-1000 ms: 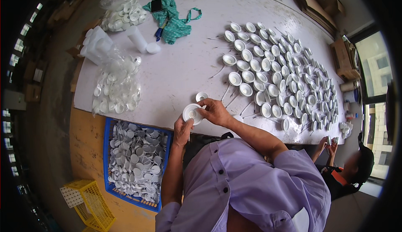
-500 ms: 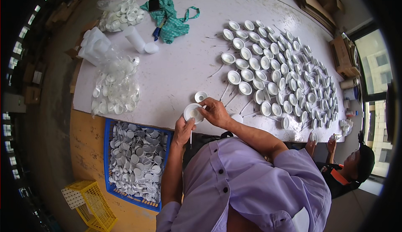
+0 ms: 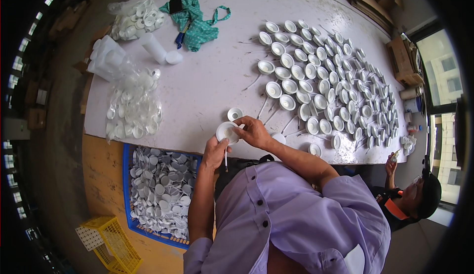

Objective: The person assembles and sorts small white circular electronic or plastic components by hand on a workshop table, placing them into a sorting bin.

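My left hand (image 3: 214,152) grips a white round downlight (image 3: 224,128) from below, its face turned up and its short cable hanging down. The fingers of my right hand (image 3: 253,132) are closed at the downlight's right rim and reach over its inside; whether they also pinch a small part is hidden. Just beyond it, a white cup-shaped lamp part (image 3: 235,114) stands on the table. A white disc (image 3: 279,138) lies partly behind my right wrist. Another downlight (image 3: 314,149) rests at the table's near edge, right of my forearm.
Many downlights with cables (image 3: 321,84) cover the table's right side. Clear bags of white parts (image 3: 133,106), plastic containers (image 3: 154,47) and a green cloth (image 3: 200,34) are at left. Below stands a blue crate (image 3: 127,190) of white discs beside a yellow basket (image 3: 118,244). A co-worker's hand (image 3: 391,165) is at right.
A downlight now lies at the near edge right of my forearm. One co-worker hand, earlier holding a downlight at the edge, is out of sight. My hands keep nearly the same hold.
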Demonstrator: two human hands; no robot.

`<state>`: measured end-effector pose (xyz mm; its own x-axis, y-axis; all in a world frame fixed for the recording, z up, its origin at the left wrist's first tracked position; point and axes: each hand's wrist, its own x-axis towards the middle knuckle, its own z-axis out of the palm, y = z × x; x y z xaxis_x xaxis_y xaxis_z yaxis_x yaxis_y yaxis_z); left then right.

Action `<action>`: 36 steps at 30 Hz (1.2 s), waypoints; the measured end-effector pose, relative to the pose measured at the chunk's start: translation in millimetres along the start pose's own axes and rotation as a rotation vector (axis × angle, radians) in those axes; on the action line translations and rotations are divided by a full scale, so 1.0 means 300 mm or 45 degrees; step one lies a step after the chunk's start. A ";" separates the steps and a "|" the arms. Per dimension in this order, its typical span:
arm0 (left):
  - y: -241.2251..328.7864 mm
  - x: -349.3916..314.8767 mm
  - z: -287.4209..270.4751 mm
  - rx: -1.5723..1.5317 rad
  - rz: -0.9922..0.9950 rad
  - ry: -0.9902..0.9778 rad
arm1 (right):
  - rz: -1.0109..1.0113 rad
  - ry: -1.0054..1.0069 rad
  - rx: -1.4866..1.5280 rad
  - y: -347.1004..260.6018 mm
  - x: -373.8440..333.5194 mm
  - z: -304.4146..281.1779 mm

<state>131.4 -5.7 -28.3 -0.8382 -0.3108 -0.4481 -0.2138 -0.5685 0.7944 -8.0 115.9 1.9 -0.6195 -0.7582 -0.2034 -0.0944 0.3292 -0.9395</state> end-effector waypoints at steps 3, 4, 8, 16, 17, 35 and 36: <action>0.009 0.010 -0.005 0.052 -0.007 0.008 | 0.015 -0.129 -0.131 -0.014 0.007 -0.035; 0.015 0.016 -0.001 0.052 -0.005 -0.005 | -0.313 -0.105 -0.276 -0.011 0.008 -0.042; 0.002 0.037 -0.041 0.147 -0.052 -0.137 | -0.638 -0.239 -0.665 -0.083 0.015 -0.041; 0.072 0.045 -0.011 0.097 -0.124 -0.131 | -0.655 -0.050 -0.685 -0.053 0.111 -0.121; 0.079 0.043 -0.012 0.074 -0.139 -0.104 | -0.622 0.021 -0.584 -0.034 0.147 -0.152; -0.037 -0.032 -0.051 0.743 0.009 0.470 | 0.020 0.458 -1.270 0.146 0.774 -0.398; -0.009 -0.027 -0.026 0.745 -0.002 0.469 | 0.033 0.440 -1.278 0.162 0.784 -0.395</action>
<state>142.5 -7.6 -30.0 -0.6347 -0.6078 -0.4773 -0.5371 -0.0971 0.8379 -250.7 20.3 -59.1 -0.8036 -0.5949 0.0174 -0.5802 0.7765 -0.2458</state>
